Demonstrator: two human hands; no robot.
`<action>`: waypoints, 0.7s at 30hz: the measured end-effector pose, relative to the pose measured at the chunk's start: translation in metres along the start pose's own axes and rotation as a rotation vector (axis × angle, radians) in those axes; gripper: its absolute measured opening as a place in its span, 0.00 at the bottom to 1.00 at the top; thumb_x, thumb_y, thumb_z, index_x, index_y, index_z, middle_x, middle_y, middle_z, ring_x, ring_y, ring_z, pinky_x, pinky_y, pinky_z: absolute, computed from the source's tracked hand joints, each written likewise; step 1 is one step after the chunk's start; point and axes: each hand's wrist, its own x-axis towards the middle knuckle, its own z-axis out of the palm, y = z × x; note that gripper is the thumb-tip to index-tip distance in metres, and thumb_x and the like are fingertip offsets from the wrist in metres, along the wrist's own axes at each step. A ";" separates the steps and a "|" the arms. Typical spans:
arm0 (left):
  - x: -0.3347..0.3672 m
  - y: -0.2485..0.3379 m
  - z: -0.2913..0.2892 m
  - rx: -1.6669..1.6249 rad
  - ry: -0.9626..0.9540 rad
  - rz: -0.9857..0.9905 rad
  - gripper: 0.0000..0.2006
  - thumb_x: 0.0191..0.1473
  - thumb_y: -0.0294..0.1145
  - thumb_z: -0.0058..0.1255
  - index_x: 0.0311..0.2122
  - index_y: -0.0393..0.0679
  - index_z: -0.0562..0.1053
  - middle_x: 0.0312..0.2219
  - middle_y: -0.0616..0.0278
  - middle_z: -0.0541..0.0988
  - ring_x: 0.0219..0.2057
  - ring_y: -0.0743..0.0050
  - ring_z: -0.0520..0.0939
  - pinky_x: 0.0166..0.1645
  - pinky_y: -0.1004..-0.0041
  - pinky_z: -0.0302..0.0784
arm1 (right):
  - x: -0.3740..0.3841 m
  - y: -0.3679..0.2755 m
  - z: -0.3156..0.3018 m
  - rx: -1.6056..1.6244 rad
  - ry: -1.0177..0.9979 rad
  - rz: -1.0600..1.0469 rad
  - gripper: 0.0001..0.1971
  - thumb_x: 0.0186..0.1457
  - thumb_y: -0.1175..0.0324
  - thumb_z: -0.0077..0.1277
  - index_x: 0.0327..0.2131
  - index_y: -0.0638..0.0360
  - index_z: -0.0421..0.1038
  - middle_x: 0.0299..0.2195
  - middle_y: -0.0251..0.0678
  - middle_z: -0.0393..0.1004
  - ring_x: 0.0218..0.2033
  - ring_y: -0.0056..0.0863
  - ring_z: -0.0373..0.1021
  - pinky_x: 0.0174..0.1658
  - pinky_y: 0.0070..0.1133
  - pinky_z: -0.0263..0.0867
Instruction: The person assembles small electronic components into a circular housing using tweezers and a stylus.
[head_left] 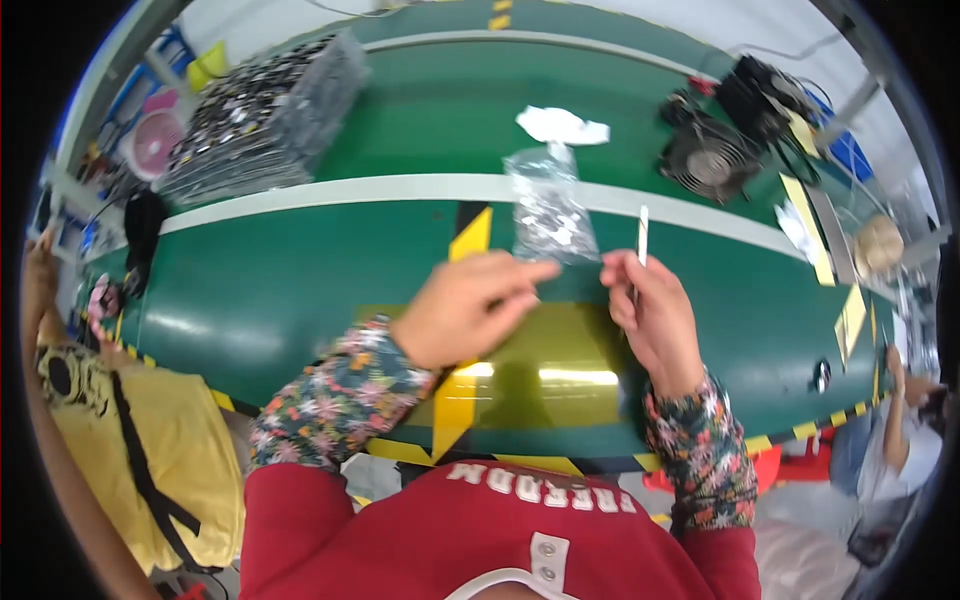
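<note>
My right hand [655, 315] is closed around a thin white stick-like tool [643, 232], which points up and away from me; its exact kind is unclear. Slightly blurred, my left hand [468, 308] reaches toward the middle, its index finger stretched out and its thumb apart from it. Nothing shows between those fingers. Just beyond the fingertips lies a clear plastic bag [552, 212] full of small shiny pieces. Below both hands, a yellowish see-through sheet [560, 385] lies on the green work surface [270, 290].
A crumpled white piece [562, 126] lies behind the bag. Stacked trays of small parts [262, 115] stand at the far left. A black fan [708, 160] sits at the far right. One person in yellow [150, 440] is at left, another person [895, 440] at right.
</note>
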 end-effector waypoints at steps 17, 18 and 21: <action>-0.031 0.018 0.009 0.328 -0.515 -0.022 0.26 0.43 0.36 0.56 0.51 0.50 0.67 0.56 0.57 0.59 0.59 0.52 0.55 0.59 0.53 0.53 | -0.003 -0.009 -0.018 0.027 0.046 -0.048 0.14 0.62 0.61 0.35 0.38 0.61 0.65 0.24 0.33 0.68 0.14 0.13 0.55 0.14 0.11 0.46; -0.030 0.019 0.009 0.338 -0.528 -0.048 0.26 0.44 0.36 0.56 0.51 0.51 0.67 0.57 0.57 0.58 0.60 0.52 0.54 0.59 0.52 0.52 | -0.003 -0.011 -0.019 0.029 0.060 -0.047 0.14 0.62 0.61 0.35 0.38 0.61 0.65 0.24 0.33 0.68 0.14 0.13 0.55 0.14 0.11 0.46; -0.029 0.019 0.010 0.344 -0.532 -0.041 0.27 0.43 0.36 0.56 0.52 0.50 0.67 0.57 0.56 0.58 0.60 0.52 0.54 0.59 0.53 0.51 | -0.002 -0.024 -0.021 -0.269 0.102 -0.160 0.10 0.59 0.65 0.42 0.37 0.62 0.67 0.23 0.29 0.68 0.14 0.09 0.52 0.15 0.10 0.45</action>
